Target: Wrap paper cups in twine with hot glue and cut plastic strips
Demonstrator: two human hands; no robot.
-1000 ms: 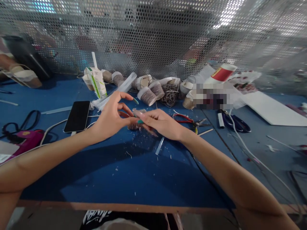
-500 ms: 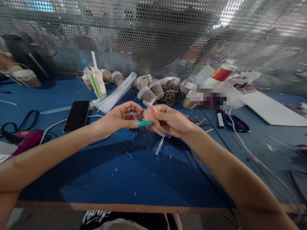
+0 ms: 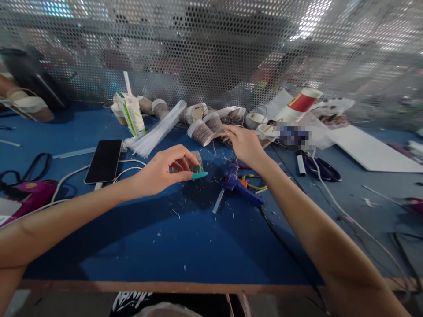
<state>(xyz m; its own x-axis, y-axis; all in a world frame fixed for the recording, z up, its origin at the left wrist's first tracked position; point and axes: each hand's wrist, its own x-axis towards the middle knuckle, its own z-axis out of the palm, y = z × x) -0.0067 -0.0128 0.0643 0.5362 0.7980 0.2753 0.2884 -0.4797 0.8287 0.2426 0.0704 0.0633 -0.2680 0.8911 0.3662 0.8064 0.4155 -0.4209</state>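
My left hand (image 3: 167, 169), with a long turquoise thumbnail, is closed around a small cup wrapped in grey cord (image 3: 198, 159); the fingers cover most of it. My right hand (image 3: 245, 144) reaches to the row at the back, its bent fingers on the tangled grey cord (image 3: 228, 137) there. Just left of those fingertips lies a cord-wrapped cup (image 3: 200, 133). A blue glue gun (image 3: 236, 182) with a clear glue stick (image 3: 218, 201) in it rests below my right hand, beside yellow-and-orange-handled pliers (image 3: 253, 182).
Behind the hands lie a bundle of white strips (image 3: 158, 130) and a drink carton (image 3: 132, 115). A phone (image 3: 104, 161) and a magenta glue gun (image 3: 35, 193) are at left. White board (image 3: 376, 147), scissors (image 3: 322, 167) and cables are at right. A perforated metal screen (image 3: 211, 53) stands behind.
My right hand has left my left hand and moved up and back to the grey cord. My left hand keeps the cup in nearly the same place. The blue glue gun now shows.
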